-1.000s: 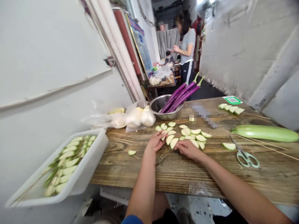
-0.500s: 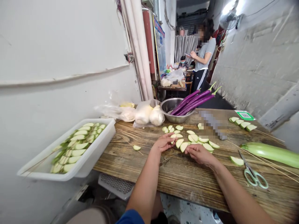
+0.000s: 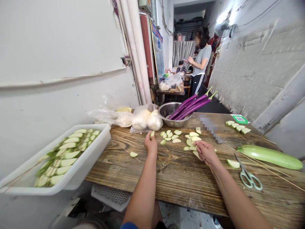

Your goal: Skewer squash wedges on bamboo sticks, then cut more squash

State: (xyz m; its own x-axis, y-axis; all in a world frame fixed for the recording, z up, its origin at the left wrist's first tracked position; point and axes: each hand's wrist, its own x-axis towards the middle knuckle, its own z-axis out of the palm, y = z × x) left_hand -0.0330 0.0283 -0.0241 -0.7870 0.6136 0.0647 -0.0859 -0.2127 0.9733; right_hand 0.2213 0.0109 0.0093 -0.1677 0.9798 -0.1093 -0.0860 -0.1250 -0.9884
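My left hand (image 3: 151, 145) is raised a little off the wooden table (image 3: 181, 178), pinching one pale green squash slice (image 3: 152, 134) between its fingertips. My right hand (image 3: 205, 152) rests on the table with fingers curled over a thin bamboo skewer (image 3: 211, 169) and the slice under them, at the near edge of a scatter of squash slices (image 3: 193, 139). More loose slices (image 3: 169, 135) lie between both hands. One stray slice (image 3: 133, 154) lies to the left.
A white tub (image 3: 78, 173) of skewered slices hangs off the table's left. Behind are plastic bags (image 3: 143, 119), a steel bowl (image 3: 166, 109) of purple eggplants (image 3: 190, 103), a whole green squash (image 3: 270, 156), scissors (image 3: 249, 176), skewers. A person (image 3: 199, 66) stands in the corridor.
My left hand lifted away from the pile to the left, taking one slice with it. My right hand stayed at the slices. The view shifted slightly.
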